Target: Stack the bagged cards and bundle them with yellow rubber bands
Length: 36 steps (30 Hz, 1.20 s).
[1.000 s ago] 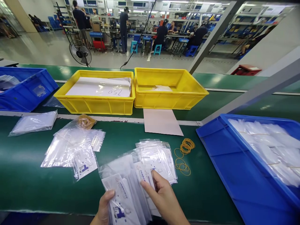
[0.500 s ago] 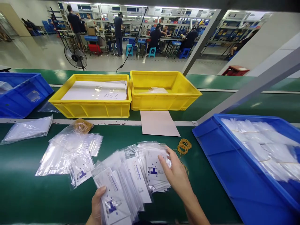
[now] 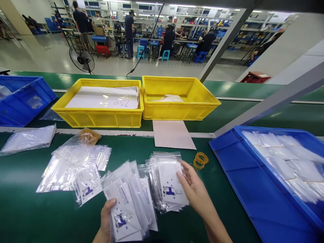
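Note:
My left hand (image 3: pixel 105 216) is closed round the edge of a fanned stack of clear plastic bags (image 3: pixel 125 211), each with a white printed leaflet inside. My right hand (image 3: pixel 192 185) grips the right side of a second stack of bagged leaflets (image 3: pixel 168 182), thumb lying on top and fingers partly hidden behind. A narrow gap separates the two stacks at the front. One more bagged leaflet (image 3: pixel 87 184) rests to the left on loose clear bags (image 3: pixel 68 162). Several yellow rubber bands (image 3: pixel 200 160) lie just beyond my right hand.
Two yellow bins (image 3: pixel 98 118) (image 3: pixel 181 111) stand at the back, with a cardboard sheet (image 3: pixel 173 135) before the right one. A blue bin (image 3: pixel 243 182) of banded bags fills the right side; another blue bin (image 3: pixel 25 101) sits far left. A slanted metal post (image 3: pixel 273 94) rises at right.
The two stacks have come apart: my right hand has moved slightly right with its stack, and the fan of bags in my left hand has narrowed.

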Tool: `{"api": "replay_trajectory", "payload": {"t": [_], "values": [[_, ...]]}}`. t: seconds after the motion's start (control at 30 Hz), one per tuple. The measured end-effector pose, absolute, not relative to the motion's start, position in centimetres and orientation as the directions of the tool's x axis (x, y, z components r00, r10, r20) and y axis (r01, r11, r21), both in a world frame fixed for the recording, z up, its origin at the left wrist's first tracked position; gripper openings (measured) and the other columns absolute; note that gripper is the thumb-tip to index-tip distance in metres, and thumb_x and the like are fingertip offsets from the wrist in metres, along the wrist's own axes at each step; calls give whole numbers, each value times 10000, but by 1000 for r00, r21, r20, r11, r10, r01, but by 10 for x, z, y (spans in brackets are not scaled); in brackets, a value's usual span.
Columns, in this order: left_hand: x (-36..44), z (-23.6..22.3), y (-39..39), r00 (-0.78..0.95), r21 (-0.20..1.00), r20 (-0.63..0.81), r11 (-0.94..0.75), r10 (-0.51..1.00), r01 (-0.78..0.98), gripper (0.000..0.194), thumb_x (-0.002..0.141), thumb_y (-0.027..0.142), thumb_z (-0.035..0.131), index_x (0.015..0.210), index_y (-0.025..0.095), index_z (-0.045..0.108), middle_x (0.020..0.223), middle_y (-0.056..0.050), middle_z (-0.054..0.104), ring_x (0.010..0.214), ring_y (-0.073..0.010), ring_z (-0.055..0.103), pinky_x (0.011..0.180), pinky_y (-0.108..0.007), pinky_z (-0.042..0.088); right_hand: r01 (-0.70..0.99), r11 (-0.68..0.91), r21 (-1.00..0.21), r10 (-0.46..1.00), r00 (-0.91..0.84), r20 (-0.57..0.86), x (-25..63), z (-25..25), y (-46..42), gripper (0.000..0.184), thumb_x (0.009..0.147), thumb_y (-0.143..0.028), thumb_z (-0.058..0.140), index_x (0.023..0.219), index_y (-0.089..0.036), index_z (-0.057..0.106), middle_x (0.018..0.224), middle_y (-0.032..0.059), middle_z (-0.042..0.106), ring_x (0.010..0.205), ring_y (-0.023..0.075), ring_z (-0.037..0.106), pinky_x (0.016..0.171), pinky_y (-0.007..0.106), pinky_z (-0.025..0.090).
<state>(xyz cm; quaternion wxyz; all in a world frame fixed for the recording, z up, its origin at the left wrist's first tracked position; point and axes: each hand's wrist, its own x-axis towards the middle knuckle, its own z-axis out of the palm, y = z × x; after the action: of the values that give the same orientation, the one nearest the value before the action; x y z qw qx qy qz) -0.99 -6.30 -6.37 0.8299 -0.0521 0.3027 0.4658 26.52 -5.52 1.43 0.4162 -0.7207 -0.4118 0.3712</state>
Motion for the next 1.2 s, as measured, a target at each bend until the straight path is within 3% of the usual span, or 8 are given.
{"api": "replay_trajectory", "payload": {"t": [0.1,0.2,0.3,0.43,0.6,0.7,0.8,1.2], "values": [[-7,-66,-61,421,181,-546,593,724,-785,178,765,159,661,889,174,787,827,-87,775,833,-321,727,910,-447,535,431,-233,-872,936,342,-81,247,11,-59,577,879,-540,499,1362,-229,455,1437,140,454,1302,317,427,1026,463,391],[-3,-67,-61,463,172,-525,622,714,-764,172,760,165,673,886,171,789,814,-100,773,872,-347,718,927,-472,521,373,-148,-916,987,-1,-160,219,19,-62,362,933,-492,418,905,-207,640,908,82,659,850,232,607,755,338,495],[1,-61,-63,448,185,-528,612,722,-769,161,774,176,666,875,164,791,795,-104,771,916,-363,706,929,-475,519,306,-158,-939,987,41,-152,218,29,-61,433,940,-495,400,629,-206,483,576,-26,457,552,140,446,524,255,394],[2,-54,-65,414,210,-540,593,733,-777,157,770,178,662,857,162,791,818,-102,772,868,-337,718,911,-449,530,251,-253,-934,954,227,-197,253,26,-56,387,887,-544,489,808,-184,608,697,29,598,605,175,545,531,274,451],[4,-58,-63,462,186,-531,629,710,-755,153,766,182,663,847,161,791,786,-94,771,858,-338,718,932,-466,513,422,-256,-870,917,391,-81,253,17,-55,567,870,-524,507,1343,-212,487,1399,149,503,1254,317,486,953,444,463],[6,-60,-63,551,150,-464,674,694,-723,193,778,234,665,908,158,786,831,-111,772,956,-371,691,969,-494,482,406,-129,-905,991,31,-128,226,21,-58,298,921,-445,445,897,-211,628,963,81,670,920,230,620,804,341,500],[8,-58,-64,547,153,-455,667,702,-729,227,808,247,635,965,166,778,887,-114,770,1023,-379,666,996,-497,464,392,-118,-913,989,-35,-143,206,22,-60,355,926,-391,426,614,-226,380,595,-38,444,564,131,444,525,246,376],[3,-60,-63,546,108,-478,663,688,-741,222,834,220,597,949,180,782,803,-100,771,1001,-356,682,971,-477,503,367,-188,-911,940,336,-58,235,29,-64,429,890,-516,445,584,-241,322,546,-57,311,499,111,307,454,249,267]]}}
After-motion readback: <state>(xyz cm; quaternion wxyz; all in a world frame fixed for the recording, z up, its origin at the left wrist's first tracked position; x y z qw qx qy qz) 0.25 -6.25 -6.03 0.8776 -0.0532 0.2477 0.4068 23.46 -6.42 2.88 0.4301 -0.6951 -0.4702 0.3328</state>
